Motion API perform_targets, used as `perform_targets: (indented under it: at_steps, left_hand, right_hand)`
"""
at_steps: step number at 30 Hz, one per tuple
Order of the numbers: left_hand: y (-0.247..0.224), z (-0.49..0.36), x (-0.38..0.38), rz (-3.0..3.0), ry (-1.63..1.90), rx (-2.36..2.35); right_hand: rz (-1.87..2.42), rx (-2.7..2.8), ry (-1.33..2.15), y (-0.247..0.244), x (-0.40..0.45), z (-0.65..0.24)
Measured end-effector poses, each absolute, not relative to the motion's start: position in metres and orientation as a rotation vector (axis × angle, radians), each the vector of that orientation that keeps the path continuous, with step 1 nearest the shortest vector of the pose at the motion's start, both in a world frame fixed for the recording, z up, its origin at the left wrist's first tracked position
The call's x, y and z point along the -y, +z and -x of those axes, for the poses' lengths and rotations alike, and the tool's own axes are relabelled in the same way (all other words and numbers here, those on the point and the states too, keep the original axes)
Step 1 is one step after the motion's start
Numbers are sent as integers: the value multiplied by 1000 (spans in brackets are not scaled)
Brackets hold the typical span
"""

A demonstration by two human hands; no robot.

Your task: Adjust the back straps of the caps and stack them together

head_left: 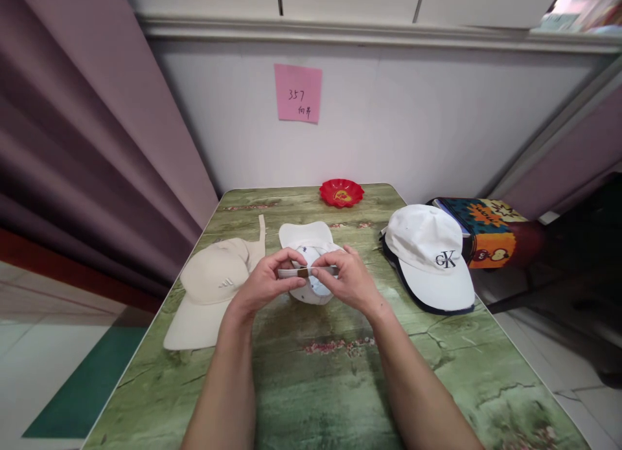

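A white baseball cap (pixel 313 297) lies in the middle of the table, its brim pointing away from me and its back opening towards me. My left hand (pixel 272 272) pinches the cap's back strap close to a small brownish buckle. From the other side, my right hand (pixel 344 272) grips the same strap, thumb and forefinger meeting near the buckle. Both hands hold the strap stretched level above the crown. To the left rests a beige cap (pixel 214 272) with its strap end sticking up. On the right, a white cap (pixel 427 243) with black letters sits over a dark cap (pixel 413 294).
A red scalloped dish (pixel 341 193) stands at the back of the green patterned table (pixel 311 385). A pink note (pixel 298 92) is stuck to the wall. Colourful boxes (pixel 488 233) sit beyond the right edge; a purple curtain (pixel 102 113) hangs at left.
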State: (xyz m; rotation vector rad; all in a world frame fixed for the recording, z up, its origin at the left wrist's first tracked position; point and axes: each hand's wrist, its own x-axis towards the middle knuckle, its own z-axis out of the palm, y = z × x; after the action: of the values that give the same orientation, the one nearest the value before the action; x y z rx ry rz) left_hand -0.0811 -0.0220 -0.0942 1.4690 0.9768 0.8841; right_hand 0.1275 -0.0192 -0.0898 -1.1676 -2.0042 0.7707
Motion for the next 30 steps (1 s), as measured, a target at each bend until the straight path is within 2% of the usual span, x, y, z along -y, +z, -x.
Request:
perform_targets:
  at_steps: [30]
  left_hand:
    - [-92,81,23,-1482,866,-1000]
  right_hand:
    - [1144,2016,805,-94,19,-124]
